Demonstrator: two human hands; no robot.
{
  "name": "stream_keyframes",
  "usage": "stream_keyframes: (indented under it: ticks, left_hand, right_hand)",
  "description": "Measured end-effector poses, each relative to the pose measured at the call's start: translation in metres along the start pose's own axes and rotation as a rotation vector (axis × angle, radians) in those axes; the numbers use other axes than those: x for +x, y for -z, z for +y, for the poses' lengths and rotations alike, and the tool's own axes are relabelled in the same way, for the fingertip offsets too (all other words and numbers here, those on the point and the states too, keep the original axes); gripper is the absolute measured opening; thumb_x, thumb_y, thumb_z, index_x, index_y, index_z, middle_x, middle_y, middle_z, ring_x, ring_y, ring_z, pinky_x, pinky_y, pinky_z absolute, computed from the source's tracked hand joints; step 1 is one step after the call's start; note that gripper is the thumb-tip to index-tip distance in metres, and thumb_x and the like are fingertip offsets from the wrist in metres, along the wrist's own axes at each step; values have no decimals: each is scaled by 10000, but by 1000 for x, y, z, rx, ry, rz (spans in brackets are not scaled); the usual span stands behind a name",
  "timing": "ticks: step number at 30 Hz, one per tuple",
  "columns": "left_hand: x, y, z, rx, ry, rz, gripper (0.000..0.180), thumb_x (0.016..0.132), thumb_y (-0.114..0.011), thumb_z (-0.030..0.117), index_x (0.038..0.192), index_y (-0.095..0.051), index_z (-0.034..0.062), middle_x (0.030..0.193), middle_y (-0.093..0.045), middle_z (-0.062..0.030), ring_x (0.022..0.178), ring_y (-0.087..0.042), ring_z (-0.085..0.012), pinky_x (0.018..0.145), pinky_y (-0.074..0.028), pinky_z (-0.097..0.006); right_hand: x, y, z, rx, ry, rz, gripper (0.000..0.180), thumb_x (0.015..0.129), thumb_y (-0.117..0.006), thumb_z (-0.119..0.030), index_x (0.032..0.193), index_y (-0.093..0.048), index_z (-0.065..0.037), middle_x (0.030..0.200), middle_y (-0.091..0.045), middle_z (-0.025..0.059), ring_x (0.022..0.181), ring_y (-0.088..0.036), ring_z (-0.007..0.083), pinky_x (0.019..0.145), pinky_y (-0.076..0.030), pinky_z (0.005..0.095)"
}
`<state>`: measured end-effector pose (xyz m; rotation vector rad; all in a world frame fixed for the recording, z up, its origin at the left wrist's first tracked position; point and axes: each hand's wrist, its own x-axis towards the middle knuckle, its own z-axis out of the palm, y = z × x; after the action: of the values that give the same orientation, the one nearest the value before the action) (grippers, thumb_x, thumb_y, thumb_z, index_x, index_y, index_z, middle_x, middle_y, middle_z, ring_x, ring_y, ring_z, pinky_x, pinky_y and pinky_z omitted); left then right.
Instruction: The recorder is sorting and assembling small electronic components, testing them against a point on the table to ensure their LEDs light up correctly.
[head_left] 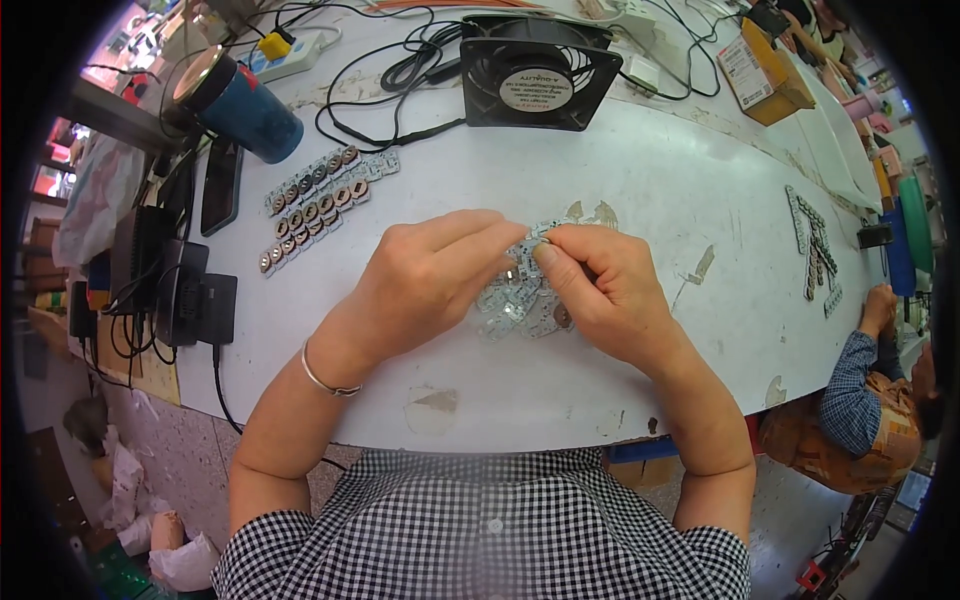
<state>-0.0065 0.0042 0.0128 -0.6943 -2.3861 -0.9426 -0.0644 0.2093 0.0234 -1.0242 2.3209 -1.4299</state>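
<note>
A loose pile of small pale circuit boards (pixel 513 304) lies on the white table in front of me. My right hand (pixel 612 292) pinches a small circuit board (pixel 541 232) between thumb and forefinger at the pile's far side. My left hand (pixel 430 272) curves over the pile's left side, its fingers closed together and pointing at the same board. What its fingertips grip is hidden behind the fingers. Left of my hands, circuit boards with round metal parts (pixel 318 208) lie in slanting rows.
A black fan (pixel 540 75) stands at the back, cables beside it. On the left are a blue tumbler (pixel 245 108), a phone (pixel 221 185) and black adapters (pixel 195 305). More boards (pixel 812 245) lie at right, near a cardboard box (pixel 765 75) and another person's arm (pixel 858 360).
</note>
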Motion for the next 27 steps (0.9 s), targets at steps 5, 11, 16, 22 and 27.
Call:
stream_keyframes:
  ticks: [5,11,16,22,27]
  left_hand:
    - [-1,0,-1,22,-20,6,264,779,-712,-29,1040,-673,-37,917,-684,-165,712,-675,-259,606,-551,-307]
    - [1,-2,-2,30,-51,39,233,790,-708,-31,1021,-673,-39,904,-684,-160,687,-669,-253,586,-544,-305]
    - [2,-8,5,42,46,169,213,759,-695,-31,967,-652,-9,856,-670,-132,639,-655,-257,535,-531,-316]
    - [3,-8,11,83,-9,147,200,754,-735,-52,945,-678,-31,872,-683,-134,616,-640,-195,527,-508,-268]
    - [0,-8,14,29,75,130,145,785,-724,-17,923,-680,-17,853,-681,-111,607,-615,-154,520,-484,-249]
  right_hand:
    - [0,-3,0,23,37,17,148,929,-584,-87,925,-653,43,707,-610,91,633,-536,163,599,-439,295]
    - [-1,-3,1,-18,67,38,132,928,-589,-76,909,-647,41,697,-598,84,626,-522,161,590,-429,292]
    - [0,-5,-2,6,77,121,156,938,-588,-81,839,-605,38,652,-525,48,603,-447,128,557,-380,285]
    - [2,-7,-2,94,20,205,179,915,-598,-104,778,-586,9,611,-518,104,535,-457,194,512,-387,329]
    - [2,-7,-1,156,13,227,175,915,-607,-111,787,-604,8,619,-538,94,540,-462,182,517,-393,314]
